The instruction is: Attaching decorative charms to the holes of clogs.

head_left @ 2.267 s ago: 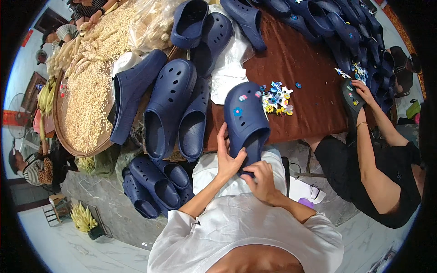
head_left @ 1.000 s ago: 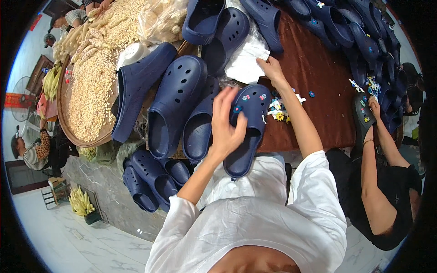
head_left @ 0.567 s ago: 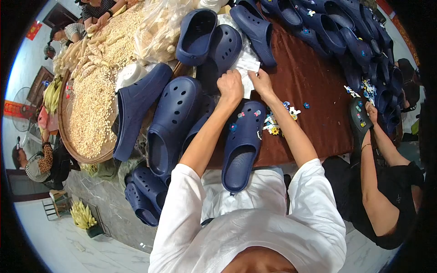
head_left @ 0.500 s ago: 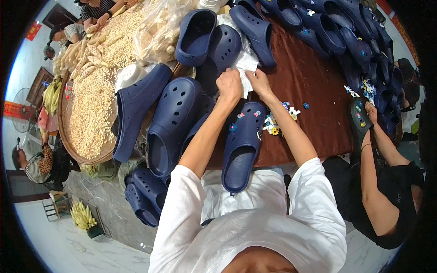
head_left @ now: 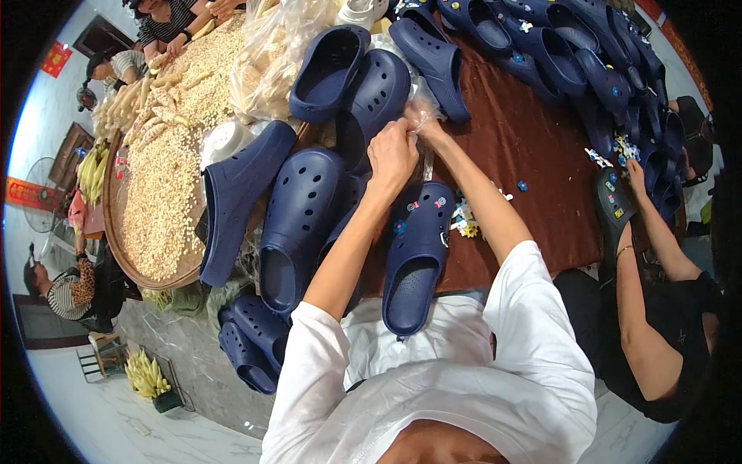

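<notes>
A clear plastic bag [head_left: 421, 94] lies between the upright clogs, and both my hands are at it. My left hand [head_left: 392, 155] is closed, pinching the bag's near edge. Clear film covers the fingers of my right hand [head_left: 423, 116], which reaches into the bag; their grip is blurred. Nearer to me, a navy clog [head_left: 415, 263] rests on the table edge above my lap, with small charms on its toe. Right of it, partly behind my right forearm, lies a little pile of colourful charms [head_left: 465, 220].
Several plain navy clogs [head_left: 301, 216] stand on the left. Beyond them is a round tray of corn kernels [head_left: 158, 209]. Decorated clogs [head_left: 556, 54] heap up at the far right of the brown-covered table [head_left: 533, 147]. A co-worker's hand [head_left: 635, 176] touches charms beside a dark clog [head_left: 614, 199].
My right hand has moved up and left into the bag, beside my left hand. The white piece between my hands no longer shows. The co-worker's hand has shifted up to the charms.
</notes>
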Demonstrator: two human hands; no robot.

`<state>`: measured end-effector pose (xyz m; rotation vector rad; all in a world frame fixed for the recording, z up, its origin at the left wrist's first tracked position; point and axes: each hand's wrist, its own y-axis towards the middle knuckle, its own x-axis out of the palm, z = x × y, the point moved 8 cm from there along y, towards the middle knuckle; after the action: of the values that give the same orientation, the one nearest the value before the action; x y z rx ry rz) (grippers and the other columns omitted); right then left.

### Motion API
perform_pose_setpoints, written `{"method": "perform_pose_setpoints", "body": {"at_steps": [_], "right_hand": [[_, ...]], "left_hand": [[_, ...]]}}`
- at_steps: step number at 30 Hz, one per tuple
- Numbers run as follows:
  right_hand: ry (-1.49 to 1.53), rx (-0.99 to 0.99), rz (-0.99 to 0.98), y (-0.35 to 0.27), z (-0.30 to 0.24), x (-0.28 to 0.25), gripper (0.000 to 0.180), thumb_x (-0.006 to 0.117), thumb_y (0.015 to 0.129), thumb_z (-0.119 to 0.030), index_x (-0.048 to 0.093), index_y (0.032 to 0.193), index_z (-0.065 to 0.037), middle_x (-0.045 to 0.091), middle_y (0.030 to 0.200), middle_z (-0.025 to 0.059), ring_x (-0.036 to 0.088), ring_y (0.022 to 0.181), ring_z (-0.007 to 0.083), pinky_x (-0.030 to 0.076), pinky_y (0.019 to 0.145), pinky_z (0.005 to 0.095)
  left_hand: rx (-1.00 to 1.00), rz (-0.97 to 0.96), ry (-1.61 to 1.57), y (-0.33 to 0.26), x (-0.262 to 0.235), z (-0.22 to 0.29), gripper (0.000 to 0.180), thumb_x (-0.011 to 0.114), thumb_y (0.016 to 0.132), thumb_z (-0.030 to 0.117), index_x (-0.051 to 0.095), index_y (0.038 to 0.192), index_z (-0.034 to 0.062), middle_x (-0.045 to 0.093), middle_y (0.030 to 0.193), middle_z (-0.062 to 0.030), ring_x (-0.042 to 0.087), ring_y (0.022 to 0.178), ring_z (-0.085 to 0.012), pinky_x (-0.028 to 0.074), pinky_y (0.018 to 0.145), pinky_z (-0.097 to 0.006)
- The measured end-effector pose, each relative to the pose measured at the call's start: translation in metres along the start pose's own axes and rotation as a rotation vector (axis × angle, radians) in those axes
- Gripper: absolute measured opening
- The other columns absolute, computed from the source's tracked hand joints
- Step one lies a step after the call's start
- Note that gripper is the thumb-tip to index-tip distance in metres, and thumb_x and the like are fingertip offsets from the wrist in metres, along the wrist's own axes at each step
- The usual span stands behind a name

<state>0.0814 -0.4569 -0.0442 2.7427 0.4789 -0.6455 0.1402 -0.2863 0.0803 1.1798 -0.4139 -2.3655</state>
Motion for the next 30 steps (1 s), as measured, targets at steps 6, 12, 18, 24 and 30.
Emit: {"method": "perform_pose_setpoints", "body": {"at_steps": [6,12,18,24,30], "right_hand": [[0.601,0.207,-0.142,-0.059,-0.051,-0.001,0.021,0.058,0.092,-0.018,0.060,0.100,0.002,0.062,0.076,0.0059,0.060,0.074,0.0148,0.050,0.066,0.0330],[-0.121,0.150,0.053,-0.099,-0.002,-0.042,0.031,0.065,0.092,-0.025,0.061,0.106,0.003,0.069,0.081,0.0140,0.068,0.069,0.0145,0.052,0.058,0.0321],[0.306,0.337,-0.123,-0.085,0.005,0.004,0.020,0.065,0.091,-0.017,0.067,0.094,0.003,0.071,0.084,0.0089,0.068,0.069,0.0175,0.055,0.059,0.0322],[0.484,0.256,-0.055,-0.056,-0.021,0.040,0.009,0.063,0.086,-0.010,0.065,0.083,-0.002,0.064,0.076,0.0049,0.064,0.071,0.0157,0.049,0.055,0.0311],[0.411,0.203,-0.212,-0.043,0.019,0.003,0.017,0.057,0.095,-0.011,0.062,0.107,-0.001,0.066,0.093,0.0056,0.064,0.081,0.0160,0.052,0.069,0.0311]], "left_hand": [[-0.047,-0.149,0.002,-0.005,0.010,-0.028,0.015,0.058,0.084,0.011,0.070,0.091,0.0051,0.067,0.078,-0.0210,0.067,0.078,-0.0403,0.052,0.073,-0.048],[-0.056,-0.096,-0.031,-0.004,0.013,-0.021,0.018,0.058,0.085,0.012,0.071,0.095,0.0047,0.068,0.080,-0.0216,0.067,0.079,-0.0398,0.052,0.073,-0.047],[-0.087,-0.150,-0.031,-0.011,0.010,-0.019,0.018,0.058,0.086,0.013,0.071,0.095,0.0037,0.068,0.081,-0.0238,0.067,0.081,-0.0418,0.052,0.075,-0.049],[-0.185,-0.184,0.018,-0.015,0.008,-0.054,0.019,0.057,0.085,0.012,0.068,0.095,0.0013,0.066,0.086,-0.0279,0.065,0.085,-0.0452,0.051,0.078,-0.053],[-0.139,-0.492,0.130,-0.013,0.075,-0.044,0.030,0.058,0.079,0.012,0.064,0.102,-0.0052,0.066,0.095,-0.0312,0.064,0.095,-0.0468,0.050,0.088,-0.052]]}}
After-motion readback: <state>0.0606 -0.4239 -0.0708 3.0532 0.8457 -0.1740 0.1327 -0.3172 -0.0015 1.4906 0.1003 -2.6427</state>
